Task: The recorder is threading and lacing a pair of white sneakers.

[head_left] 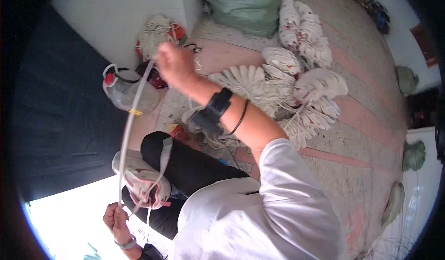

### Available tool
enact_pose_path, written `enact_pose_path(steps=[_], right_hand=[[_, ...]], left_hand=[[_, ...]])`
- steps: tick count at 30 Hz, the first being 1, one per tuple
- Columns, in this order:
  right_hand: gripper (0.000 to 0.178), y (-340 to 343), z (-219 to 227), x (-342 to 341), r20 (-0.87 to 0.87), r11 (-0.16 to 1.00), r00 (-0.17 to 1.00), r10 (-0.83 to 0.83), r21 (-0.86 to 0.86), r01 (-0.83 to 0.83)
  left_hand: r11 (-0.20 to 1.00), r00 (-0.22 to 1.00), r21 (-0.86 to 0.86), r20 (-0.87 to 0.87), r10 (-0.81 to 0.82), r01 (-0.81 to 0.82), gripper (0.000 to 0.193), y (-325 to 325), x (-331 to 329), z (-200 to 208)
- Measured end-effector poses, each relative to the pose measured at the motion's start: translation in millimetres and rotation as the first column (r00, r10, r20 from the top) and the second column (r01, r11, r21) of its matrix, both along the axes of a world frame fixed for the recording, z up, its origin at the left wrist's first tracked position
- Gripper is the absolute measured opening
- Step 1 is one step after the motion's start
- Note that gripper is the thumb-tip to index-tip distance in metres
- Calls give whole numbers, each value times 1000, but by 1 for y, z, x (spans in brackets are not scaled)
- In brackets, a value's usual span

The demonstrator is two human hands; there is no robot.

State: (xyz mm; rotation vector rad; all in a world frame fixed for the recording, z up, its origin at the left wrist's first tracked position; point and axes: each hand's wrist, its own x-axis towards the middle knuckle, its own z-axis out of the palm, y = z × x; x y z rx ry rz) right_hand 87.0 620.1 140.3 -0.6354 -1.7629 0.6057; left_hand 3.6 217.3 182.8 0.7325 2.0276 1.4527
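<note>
A long white shoelace [125, 142] is pulled taut between my two hands. My left hand [116, 219], low on the left, is closed on the lace's lower part. My right hand [175, 65], raised far ahead and slightly blurred, grips it near its upper end. Resting on my dark-trousered legs, just beyond my left hand, is a white shoe upper [134, 169] with pink edging around its opening. Thin lace ends hang from its opening beside my left hand. A pale grey strap [164, 155] loops over my knee next to the upper.
Nested white shoe uppers [320, 84] lie in rows on the floor to the right, with loose laces among them. A bundle of white laces [157, 33] sits beyond my right hand. A clear jug [132, 93] stands left, a green sack [243, 7] at the back.
</note>
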Motion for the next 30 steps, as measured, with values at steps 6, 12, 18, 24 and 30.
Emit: enact_pose_path(steps=[6, 12, 18, 24, 30], right_hand=[[22, -4, -55, 12, 664, 982, 748, 21, 127, -140], [23, -169, -3, -7, 10, 214, 234, 972, -449, -868], [16, -148, -20, -7, 179, 392, 352, 919, -523, -756], [17, -47, -71, -21, 300, 710, 653, 695, -425, -561], [13, -38, -100, -37, 817, 855, 422, 394, -156, -494]], left_hand=[[986, 999, -160, 14, 40, -37, 6, 6, 10, -17], [996, 951, -25, -295, -87, 84, 7, 61, 18, -20], [999, 985, -30, -165, -42, 38, 6, 24, 3, -40], [999, 988, -18, -151, -42, 40, 7, -5, -22, -78], [1000, 984, -7, -180, -2, 1, 7, 11, -25, -82]])
